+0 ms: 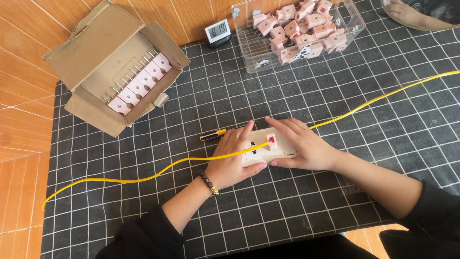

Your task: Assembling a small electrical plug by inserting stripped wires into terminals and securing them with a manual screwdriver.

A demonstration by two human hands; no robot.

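Hidden and cropped parts, head view.
Hands (235, 158) cover most of the socket plate (261, 152); yellow cable (143, 178) and clear plastic box (249, 57) run off frame.

Place: small home-style assembly bench | Surface: black grid-lined mat (335, 201) over a wooden table (19, 144) | Evidence: cardboard box (96, 52) of lined-up pink plugs at far-left corner; clear tub (249, 52) of the same plugs at far edge; small digital clock (218, 32) between them; screwdriver (213, 135) mid-mat.
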